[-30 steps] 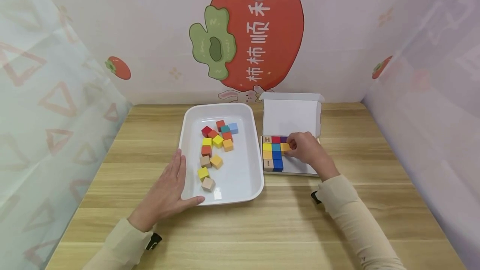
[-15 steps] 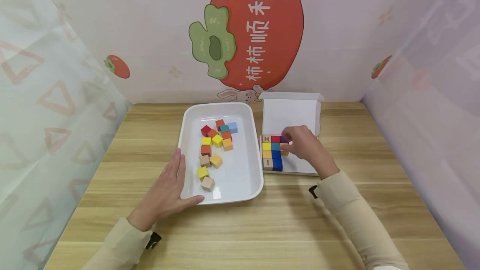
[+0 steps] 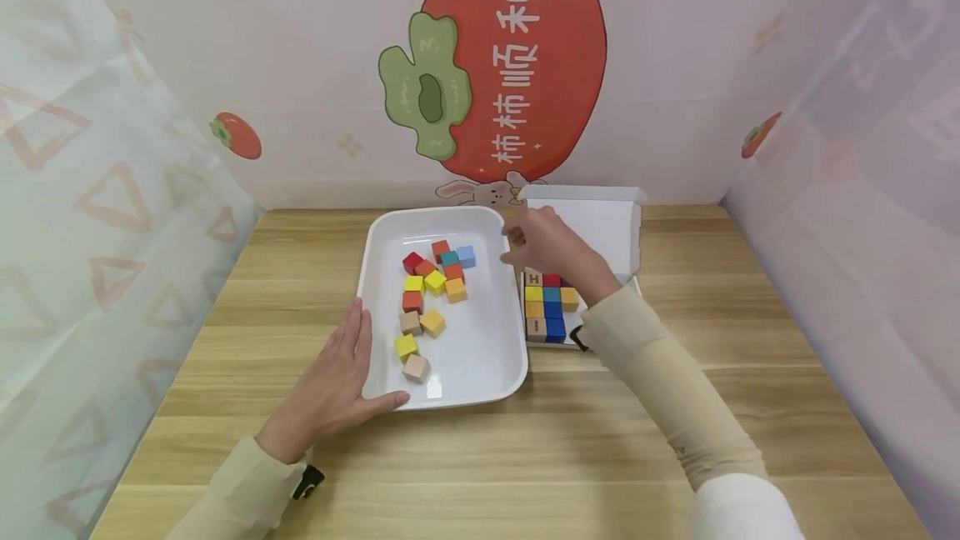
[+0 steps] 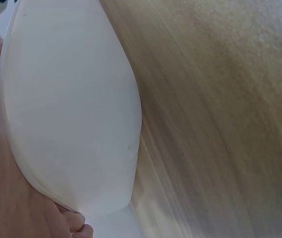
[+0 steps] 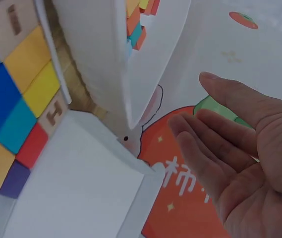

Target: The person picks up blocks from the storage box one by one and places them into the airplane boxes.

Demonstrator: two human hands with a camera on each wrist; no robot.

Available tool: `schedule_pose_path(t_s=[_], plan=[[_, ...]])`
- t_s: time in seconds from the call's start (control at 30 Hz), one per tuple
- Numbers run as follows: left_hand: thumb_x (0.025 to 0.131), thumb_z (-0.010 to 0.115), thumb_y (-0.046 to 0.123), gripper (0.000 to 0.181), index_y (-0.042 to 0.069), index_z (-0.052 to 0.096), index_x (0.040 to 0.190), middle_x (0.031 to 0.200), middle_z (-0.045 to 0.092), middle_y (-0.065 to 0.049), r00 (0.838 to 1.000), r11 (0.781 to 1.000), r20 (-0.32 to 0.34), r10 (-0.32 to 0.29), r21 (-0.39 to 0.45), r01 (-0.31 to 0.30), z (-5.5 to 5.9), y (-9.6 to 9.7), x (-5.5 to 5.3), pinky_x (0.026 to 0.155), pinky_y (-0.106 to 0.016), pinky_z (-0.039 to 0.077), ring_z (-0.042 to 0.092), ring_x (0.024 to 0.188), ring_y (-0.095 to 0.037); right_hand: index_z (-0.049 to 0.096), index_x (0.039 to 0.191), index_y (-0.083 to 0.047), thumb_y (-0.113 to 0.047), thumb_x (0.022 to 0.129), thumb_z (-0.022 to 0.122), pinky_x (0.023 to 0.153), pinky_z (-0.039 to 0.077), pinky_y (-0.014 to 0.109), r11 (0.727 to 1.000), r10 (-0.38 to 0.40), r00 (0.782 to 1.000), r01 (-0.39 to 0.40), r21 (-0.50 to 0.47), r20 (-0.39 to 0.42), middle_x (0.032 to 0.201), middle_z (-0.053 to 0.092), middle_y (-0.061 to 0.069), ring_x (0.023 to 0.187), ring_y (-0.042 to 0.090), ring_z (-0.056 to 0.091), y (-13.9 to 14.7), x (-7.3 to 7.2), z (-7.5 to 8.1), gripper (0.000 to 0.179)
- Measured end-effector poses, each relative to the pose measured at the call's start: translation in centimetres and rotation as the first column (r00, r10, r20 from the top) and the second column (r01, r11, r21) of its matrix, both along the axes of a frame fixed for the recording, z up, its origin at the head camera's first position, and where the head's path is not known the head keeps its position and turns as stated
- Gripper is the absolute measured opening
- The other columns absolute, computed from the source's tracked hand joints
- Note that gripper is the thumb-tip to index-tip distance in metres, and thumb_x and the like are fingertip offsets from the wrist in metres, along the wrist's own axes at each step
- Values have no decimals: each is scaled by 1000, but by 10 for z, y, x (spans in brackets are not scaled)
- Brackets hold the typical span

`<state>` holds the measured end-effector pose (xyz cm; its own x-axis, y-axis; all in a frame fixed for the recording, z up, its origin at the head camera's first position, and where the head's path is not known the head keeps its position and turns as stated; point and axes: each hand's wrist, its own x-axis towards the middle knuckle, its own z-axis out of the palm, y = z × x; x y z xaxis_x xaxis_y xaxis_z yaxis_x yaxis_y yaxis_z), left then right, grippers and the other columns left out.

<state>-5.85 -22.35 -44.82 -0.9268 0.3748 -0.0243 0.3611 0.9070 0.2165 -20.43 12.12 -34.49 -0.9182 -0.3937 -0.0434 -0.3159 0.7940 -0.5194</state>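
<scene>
Loose wooden cubes [image 3: 435, 282] are in the white tray [image 3: 480, 348], bunched from its far middle down toward the near left. Colors: reds, oranges, yellows, one teal cube [image 3: 449, 258], one light blue cube [image 3: 467, 256], two plain wood; plain wood cube [image 3: 416, 369] nearest the person. More cubes packed edge to edge in the white cardboard box [image 3: 573, 319], just right of the tray. Packed ones include an H-marked cube [image 5: 54, 114] at the far left corner, a purple cube [image 5: 14, 179] in the far row, and an orange cube [image 3: 570, 298] in the third column, beside teal. Box lid [image 3: 607, 227] stands open at the back.

Right hand [image 3: 546, 242] is in the air by the tray's far right rim, in front of the lid; fingers bent loosely, thumb apart, grasping nothing. Left hand [image 3: 330, 377] rests against the tray's near left corner, fingers straight along the left side, thumb on the near rim; not clenched.

Beige sleeves [image 3: 243, 486] on both arms. Wood-grain table [image 3: 465, 473] underneath, persimmon-print backdrop [image 3: 555, 57] behind.
</scene>
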Motion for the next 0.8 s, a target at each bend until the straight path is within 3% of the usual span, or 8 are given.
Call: schedule_pose_path(t_s=[0.1, 0.23, 0.47, 0.67, 0.8], plan=[[85, 60, 82, 129, -8, 13, 165, 177, 2, -26, 1000, 1000, -5, 0, 4, 0, -1, 0, 0, 129, -60, 27, 11, 164, -45, 71, 133, -7, -21, 90, 86, 99, 63, 38, 1000, -20, 999, 20, 14, 37, 121, 74, 10, 110, 24, 68, -19, -11, 5, 47], [85, 61, 81, 129, -8, 14, 165, 177, 3, -26, 1000, 1000, -22, -2, 11, 2, -2, -1, 0, 129, -61, 28, 12, 164, -46, 72, 132, -7, -21, 91, 85, 99, 62, 36, 999, -29, 998, 27, 28, 59, 123, 72, 12, 111, 25, 64, -40, -26, 3, 46], [85, 59, 83, 130, -6, 12, 166, 178, 0, -24, 1000, 1000, 10, -2, 8, 2, -1, 0, 0, 128, -60, 29, 10, 165, -44, 70, 134, -7, -19, 92, 84, 99, 61, 37, 993, -91, 987, 80, 83, 132, 117, 68, 8, 107, 25, 62, -63, -47, -23, 46], [84, 60, 83, 129, -6, 13, 166, 178, 2, -24, 1000, 1000, 7, 2, 9, -2, -1, 1, 0, 128, -61, 29, 10, 165, -44, 64, 136, -7, -12, 93, 81, 106, 59, 41, 986, -131, 969, 104, 131, 211, 126, 64, 9, 113, 26, 60, -76, -56, -45, 47], [84, 61, 82, 129, -6, 14, 166, 178, 3, -24, 1000, 1000, 0, 5, 11, -5, -1, 1, 0, 128, -61, 29, 11, 165, -45, 62, 133, -5, -9, 93, 81, 106, 59, 43, 984, -112, 977, 83, 159, 184, 122, 64, 11, 111, 28, 61, -82, -58, -55, 44]])
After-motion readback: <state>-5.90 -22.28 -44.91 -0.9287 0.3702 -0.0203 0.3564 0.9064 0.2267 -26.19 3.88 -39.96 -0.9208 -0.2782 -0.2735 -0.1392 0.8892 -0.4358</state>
